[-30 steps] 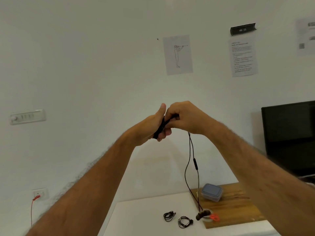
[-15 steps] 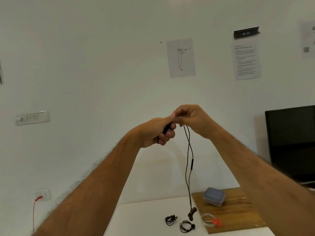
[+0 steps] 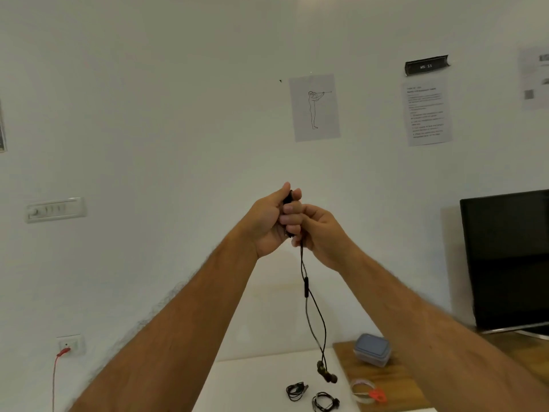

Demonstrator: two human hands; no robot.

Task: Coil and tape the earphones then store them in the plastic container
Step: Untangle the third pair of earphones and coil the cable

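Since half a second ago the right hand (image 3: 322, 233) has dropped below the left hand (image 3: 271, 220), pinching the cord. The earphones (image 3: 309, 292), thin black cable with dark buds, hang high above the plastic container (image 3: 372, 349). The left hand's curled fingers grip the coiled part, both arms raised.
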